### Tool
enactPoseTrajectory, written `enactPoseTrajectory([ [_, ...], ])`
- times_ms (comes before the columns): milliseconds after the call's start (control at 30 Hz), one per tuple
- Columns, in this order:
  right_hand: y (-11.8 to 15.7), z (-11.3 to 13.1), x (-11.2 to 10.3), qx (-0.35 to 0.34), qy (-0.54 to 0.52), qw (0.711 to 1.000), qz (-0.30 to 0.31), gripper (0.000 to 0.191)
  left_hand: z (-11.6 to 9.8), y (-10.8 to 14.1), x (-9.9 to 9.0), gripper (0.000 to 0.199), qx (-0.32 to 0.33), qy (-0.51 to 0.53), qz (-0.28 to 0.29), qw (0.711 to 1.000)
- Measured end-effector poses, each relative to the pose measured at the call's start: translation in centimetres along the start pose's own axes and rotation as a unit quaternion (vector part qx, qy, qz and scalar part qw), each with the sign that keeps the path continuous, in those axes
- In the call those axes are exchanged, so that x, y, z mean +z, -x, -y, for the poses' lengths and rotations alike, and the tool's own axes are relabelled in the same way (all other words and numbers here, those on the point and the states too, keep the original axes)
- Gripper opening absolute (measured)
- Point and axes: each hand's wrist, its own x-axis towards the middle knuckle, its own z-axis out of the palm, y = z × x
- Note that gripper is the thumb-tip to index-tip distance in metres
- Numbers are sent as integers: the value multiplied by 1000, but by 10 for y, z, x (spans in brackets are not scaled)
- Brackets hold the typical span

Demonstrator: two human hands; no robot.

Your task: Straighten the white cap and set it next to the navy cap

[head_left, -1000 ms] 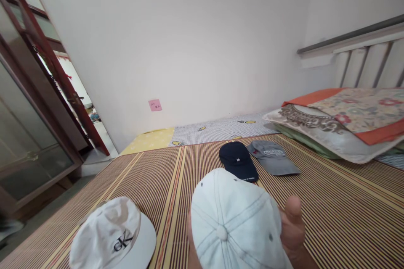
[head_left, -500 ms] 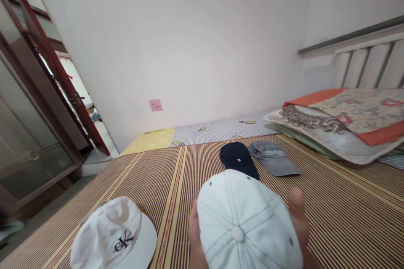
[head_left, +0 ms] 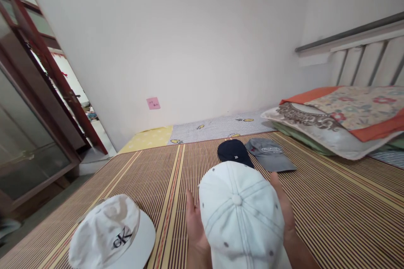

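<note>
A pale, almost white baseball cap (head_left: 241, 210) is held between my two hands, crown up, with its button and stitched seams facing me. Its brim points toward me and runs out of the bottom of the view. My left hand (head_left: 196, 229) grips the left side, thumb raised and the other fingers mostly hidden by the cap. On the opposite side, my right hand (head_left: 286, 212) supports the cap with its thumb up along the edge. To the left lies a white cap with a black CK logo (head_left: 110, 233), brim toward the right.
Beyond the held cap, a dark navy cap (head_left: 233, 151) and a grey cap (head_left: 269, 153) lie side by side on the striped mat (head_left: 151, 180). Pillows (head_left: 356, 113) are stacked at the right. A white wall (head_left: 189, 50) rises behind, and a doorway opens at left.
The held cap has turned and tilted, so its crown shows more upright with the brim end toward me. Both hands have shifted along its sides, and my left hand shows more.
</note>
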Motion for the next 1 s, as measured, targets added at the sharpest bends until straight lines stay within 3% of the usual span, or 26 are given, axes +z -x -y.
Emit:
enactPoseTrajectory([
  [200, -8, 13, -16, -53, -2, 998, -46, 59, 7, -7, 11, 70, -19, -7, 21, 1000],
  [400, -17, -2, -27, -22, 23, 999, 41, 79, -2, -9, 1, 68, 0, 14, 17, 1000],
  [467, -22, -13, -32, -7, 22, 998, 56, 78, -8, -5, -7, 68, 12, 18, 10, 1000],
  [600, -27, -25, -35, 23, 6, 999, 40, 67, -17, 3, -19, 67, 11, -4, -70, 997],
  [733, -25, -20, -26, 38, 6, 999, 13, 63, -17, 3, -18, 63, 25, -8, -142, 990],
  [1000, -31, -21, -33, 26, 22, 999, -28, 64, -17, 2, -18, 64, -9, -1, -198, 980],
])
